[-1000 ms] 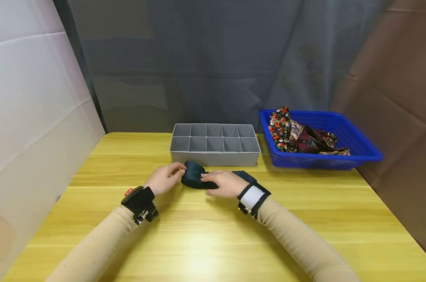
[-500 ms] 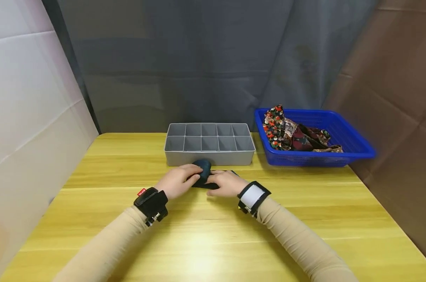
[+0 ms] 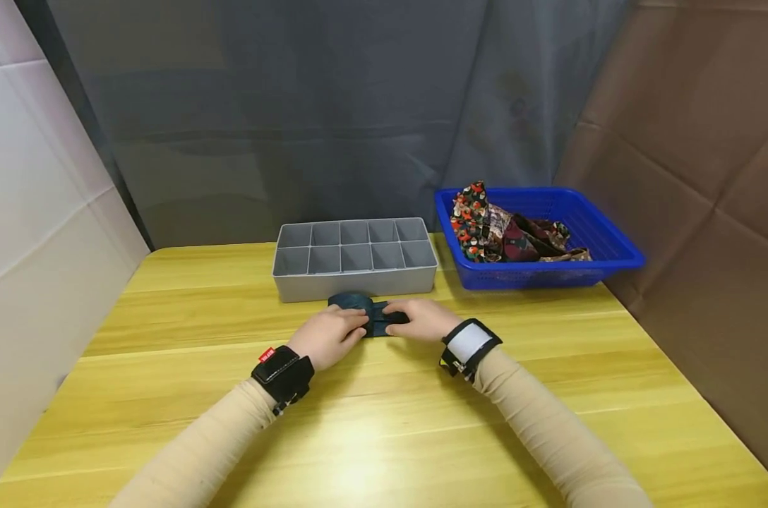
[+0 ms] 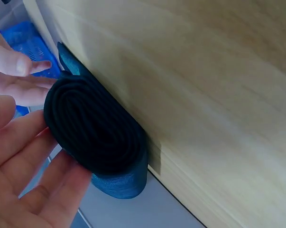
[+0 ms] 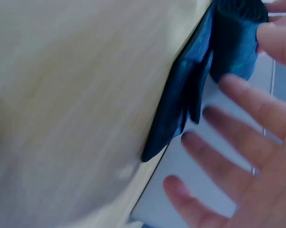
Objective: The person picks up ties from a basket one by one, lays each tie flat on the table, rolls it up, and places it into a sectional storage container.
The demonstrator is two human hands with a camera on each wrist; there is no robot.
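**Camera setup: one head view, two wrist close-ups**

Head view looks forward and down over the wooden table [image 3: 384, 423] from above the arms. Left wrist view sits very close, facing the rolled dark blue tie [image 4: 97, 142] side-on. Right wrist view, equally close and blurred, faces it too [image 5: 228, 42]. All three share the tie [image 3: 366, 314].

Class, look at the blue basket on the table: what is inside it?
The blue basket holds a heap of patterned fabric pieces in red, dark and tan. Anything beneath the heap is covered, so cannot be seen.
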